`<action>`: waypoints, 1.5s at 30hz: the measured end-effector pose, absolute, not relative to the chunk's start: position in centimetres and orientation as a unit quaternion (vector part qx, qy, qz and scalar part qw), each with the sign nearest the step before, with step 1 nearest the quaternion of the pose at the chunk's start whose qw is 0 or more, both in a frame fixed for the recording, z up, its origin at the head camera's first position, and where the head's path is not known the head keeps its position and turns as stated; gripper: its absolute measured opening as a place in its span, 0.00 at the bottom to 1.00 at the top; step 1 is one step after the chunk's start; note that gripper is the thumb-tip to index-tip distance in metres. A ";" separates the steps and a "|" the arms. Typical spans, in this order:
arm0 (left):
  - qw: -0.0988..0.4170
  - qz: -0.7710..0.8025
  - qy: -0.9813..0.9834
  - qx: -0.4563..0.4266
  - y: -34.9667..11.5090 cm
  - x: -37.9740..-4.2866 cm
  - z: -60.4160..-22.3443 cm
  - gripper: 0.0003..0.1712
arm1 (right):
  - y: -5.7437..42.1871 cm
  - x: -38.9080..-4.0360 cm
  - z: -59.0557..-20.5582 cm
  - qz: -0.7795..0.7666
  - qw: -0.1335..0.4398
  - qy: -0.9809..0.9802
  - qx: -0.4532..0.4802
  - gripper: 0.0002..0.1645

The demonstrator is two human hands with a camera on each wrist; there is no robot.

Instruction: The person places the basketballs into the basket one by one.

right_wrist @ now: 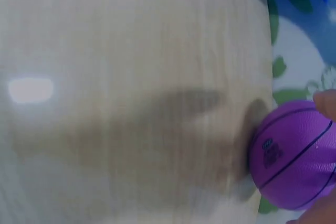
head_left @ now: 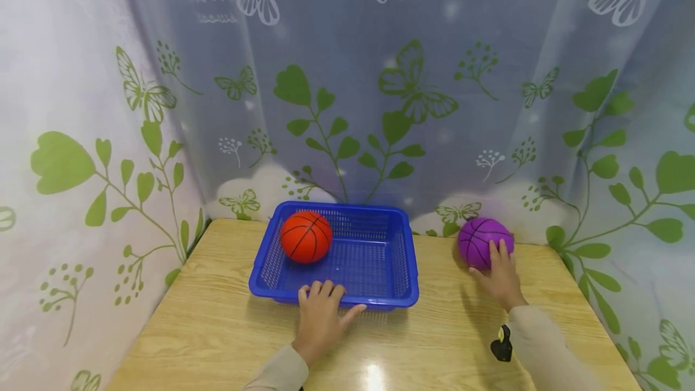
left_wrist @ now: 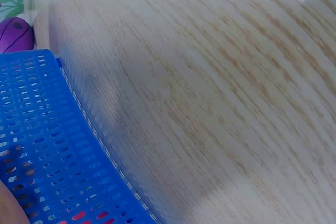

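A blue plastic basket [head_left: 333, 306] with slotted walls stands on the table, and a red ball [head_left: 306, 237] with black basketball lines lies in its left part. My left hand [head_left: 320, 321] grips the basket's near rim, fingers bent over the edge and thumb stretched along the outside. Only a bit of a finger [left_wrist: 9, 208] shows in the left wrist view. By the back of the table at right is a purple ball [head_left: 480, 240], also lined like a basketball. My right hand [head_left: 502, 279] holds it from the near side, with thumb and fingers spread around it.
The wooden table [head_left: 201, 330] backs onto a curtain [head_left: 347, 107] printed with leaves and butterflies, which also closes both sides. A small black device [head_left: 502, 344] sits at the right wrist. Bare wood lies between basket and purple ball.
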State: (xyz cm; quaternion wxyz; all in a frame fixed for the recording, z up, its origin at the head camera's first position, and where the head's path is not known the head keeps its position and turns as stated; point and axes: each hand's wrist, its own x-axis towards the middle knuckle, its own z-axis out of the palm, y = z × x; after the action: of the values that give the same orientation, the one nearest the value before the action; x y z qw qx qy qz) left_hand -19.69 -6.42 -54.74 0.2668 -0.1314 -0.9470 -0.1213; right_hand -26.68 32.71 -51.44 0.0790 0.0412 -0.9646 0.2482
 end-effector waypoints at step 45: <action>0.261 -0.131 -0.947 -0.136 -6.3 -19.7 -54.7 0.34 | 30.3 -24.4 -50.7 0.410 0.002 -0.911 -0.050 0.60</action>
State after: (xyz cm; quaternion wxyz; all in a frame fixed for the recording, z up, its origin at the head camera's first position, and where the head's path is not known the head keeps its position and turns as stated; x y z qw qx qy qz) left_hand -19.66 -6.31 -54.66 0.2614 -0.1364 -0.9466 -0.1305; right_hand -24.38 30.26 -50.75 0.0015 -0.0500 -0.9106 0.4102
